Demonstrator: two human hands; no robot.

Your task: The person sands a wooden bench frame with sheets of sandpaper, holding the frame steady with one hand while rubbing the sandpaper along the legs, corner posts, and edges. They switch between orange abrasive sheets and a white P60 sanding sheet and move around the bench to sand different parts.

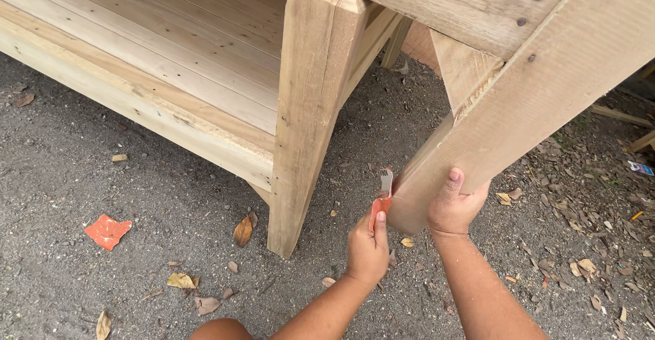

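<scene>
A view looking down from a person's head at two bare forearms reaching forward over dark gravel ground. The left hand (367,250) is curled shut, its thumb and fingers (379,218) pinching a small folded piece of orange sandpaper (381,198), whose grey back stands up just above the thumb tip. The sandpaper is pressed against the bottom corner of a slanted wooden leg (491,118), just to the right of those fingers. The right hand (454,207) cups the lower end of that same leg from beneath, thumb laid flat up its front face and the other fingers wrapped out of sight behind it, so it is closed on the wood and steadying it. Judging from the look of the wood, the sanding seems to be at the leg's lowest edge; the face above the thumb looks rough and stained, with dark nail heads, so much of it appears left to do, though how smooth any part is cannot be told. Left of the fingers stands an upright wooden post (310,108) with paler, cleaner faces. Farther left on the ground lies a torn orange scrap (107,231) among dry leaves (243,231). Beyond, a low slatted wooden platform (157,47) stretches away to the upper left.
</scene>
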